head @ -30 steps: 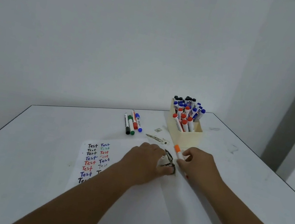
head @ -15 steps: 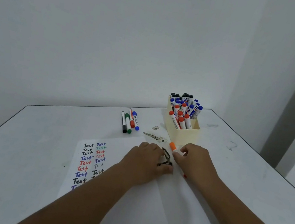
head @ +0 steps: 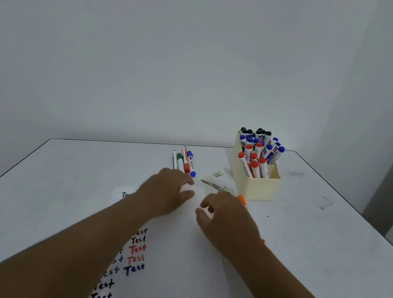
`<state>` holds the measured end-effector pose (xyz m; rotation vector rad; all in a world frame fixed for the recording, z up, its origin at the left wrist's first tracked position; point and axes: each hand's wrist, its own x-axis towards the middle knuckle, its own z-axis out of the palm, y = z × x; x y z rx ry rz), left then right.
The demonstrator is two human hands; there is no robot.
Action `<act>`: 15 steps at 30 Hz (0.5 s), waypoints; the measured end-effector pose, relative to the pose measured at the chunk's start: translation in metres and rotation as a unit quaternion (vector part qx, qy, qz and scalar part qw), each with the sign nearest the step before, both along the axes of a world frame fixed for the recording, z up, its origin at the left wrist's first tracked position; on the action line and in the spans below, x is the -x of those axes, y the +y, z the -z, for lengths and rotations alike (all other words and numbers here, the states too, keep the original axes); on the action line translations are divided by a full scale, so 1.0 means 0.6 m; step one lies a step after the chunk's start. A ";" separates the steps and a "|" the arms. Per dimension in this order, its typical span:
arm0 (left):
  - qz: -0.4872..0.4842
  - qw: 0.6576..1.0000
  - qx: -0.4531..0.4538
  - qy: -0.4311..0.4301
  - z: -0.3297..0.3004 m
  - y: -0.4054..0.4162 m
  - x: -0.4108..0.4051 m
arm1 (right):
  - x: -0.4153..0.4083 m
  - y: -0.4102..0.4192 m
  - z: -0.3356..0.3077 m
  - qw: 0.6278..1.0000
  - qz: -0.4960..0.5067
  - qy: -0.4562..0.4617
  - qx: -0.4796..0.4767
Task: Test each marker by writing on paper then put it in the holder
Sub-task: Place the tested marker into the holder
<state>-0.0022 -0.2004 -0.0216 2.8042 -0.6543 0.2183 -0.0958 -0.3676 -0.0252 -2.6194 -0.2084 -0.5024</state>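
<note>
Black, red, blue "Test" on paper

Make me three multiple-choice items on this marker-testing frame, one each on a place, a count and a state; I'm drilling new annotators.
1. Where does the cream holder stand?
A. on the paper
B. right of the loose markers
C. at the table's near left corner

2. How many loose markers lie in the row behind the hands?
A. two
B. four
C. seven

3. What is the right hand doing?
A. resting flat and open
B. holding an orange-capped marker
C. reaching into the holder

Key: 1 B, it stands on bare table right of the row; 2 B, black, green, red and blue; 3 B, its orange cap pokes out past the curled fingers.
</note>
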 end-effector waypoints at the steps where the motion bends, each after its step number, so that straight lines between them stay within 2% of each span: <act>1: -0.013 1.000 -0.002 0.003 -0.004 0.012 -0.013 | -0.003 0.013 0.005 1.000 -0.009 0.018 0.004; 7: -0.034 0.998 -0.056 0.008 -0.027 0.064 -0.079 | -0.005 0.037 0.044 0.998 -0.043 0.032 0.018; 12: 0.000 0.998 -0.070 0.004 -0.032 0.054 -0.112 | -0.017 0.031 0.060 0.998 -0.055 0.032 0.001; 15: 0.034 0.990 -0.136 -0.024 -0.037 0.036 -0.122 | -0.020 0.031 0.060 0.997 -0.059 0.051 -0.009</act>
